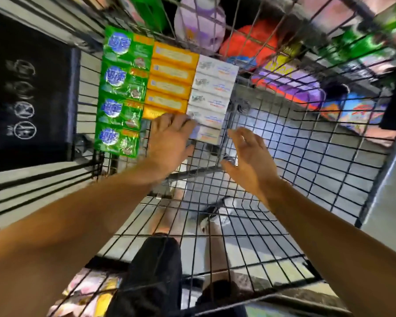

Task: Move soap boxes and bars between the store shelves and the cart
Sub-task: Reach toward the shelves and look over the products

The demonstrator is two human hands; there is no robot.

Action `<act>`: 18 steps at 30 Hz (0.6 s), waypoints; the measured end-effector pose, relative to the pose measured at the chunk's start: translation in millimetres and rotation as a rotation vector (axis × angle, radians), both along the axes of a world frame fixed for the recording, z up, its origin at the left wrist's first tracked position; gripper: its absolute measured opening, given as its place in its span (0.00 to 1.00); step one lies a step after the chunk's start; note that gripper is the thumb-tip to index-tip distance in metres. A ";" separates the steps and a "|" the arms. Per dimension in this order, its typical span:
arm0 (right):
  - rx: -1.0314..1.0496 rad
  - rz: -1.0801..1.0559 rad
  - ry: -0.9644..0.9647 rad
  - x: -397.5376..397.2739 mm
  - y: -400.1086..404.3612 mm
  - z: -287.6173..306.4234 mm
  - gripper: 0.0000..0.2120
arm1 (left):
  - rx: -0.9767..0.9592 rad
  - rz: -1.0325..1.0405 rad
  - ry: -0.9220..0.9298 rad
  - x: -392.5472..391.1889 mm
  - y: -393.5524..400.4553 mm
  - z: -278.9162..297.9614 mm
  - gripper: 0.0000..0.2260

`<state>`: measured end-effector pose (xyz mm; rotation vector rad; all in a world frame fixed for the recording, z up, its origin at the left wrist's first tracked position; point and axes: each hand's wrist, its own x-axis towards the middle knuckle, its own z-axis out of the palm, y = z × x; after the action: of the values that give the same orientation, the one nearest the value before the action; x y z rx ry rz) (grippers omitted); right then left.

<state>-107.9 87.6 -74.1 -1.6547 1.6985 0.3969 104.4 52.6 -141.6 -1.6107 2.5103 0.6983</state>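
- White soap boxes (212,97) lie in a row on the wire floor of the metal cart (306,152). The row runs away from the person, and each box's long side goes left to right.
- Next to them on the left sits a row of orange soap boxes (172,81). Left of those is a row of green shiny soap packs (121,92).
- The left hand (169,143) is at the near end of the rows. Its straight fingers (181,123) lie on the nearest white box, by the last orange one. It pinches nothing.
- The right hand (249,156) is just to the right of the nearest white box. Its fingers are spread and it holds nothing. I cannot tell if it touches the box.
- The nearest white box lies between both hands, so I think they will close in on it from each side.
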 end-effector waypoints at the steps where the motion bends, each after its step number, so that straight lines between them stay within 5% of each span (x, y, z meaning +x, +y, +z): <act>1: 0.006 -0.018 -0.002 0.5 -0.5 -3.9 0.35 | -0.025 0.001 0.001 -0.8 0.7 -3.9 0.27; 18: -0.303 -0.144 -0.162 29.7 -33.9 -44.6 0.20 | -0.012 0.022 0.278 42.7 23.3 9.1 0.22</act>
<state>-78.2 53.8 -118.7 -1.7088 1.8060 -0.0671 147.2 75.9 -132.5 -1.6499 2.6903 0.9733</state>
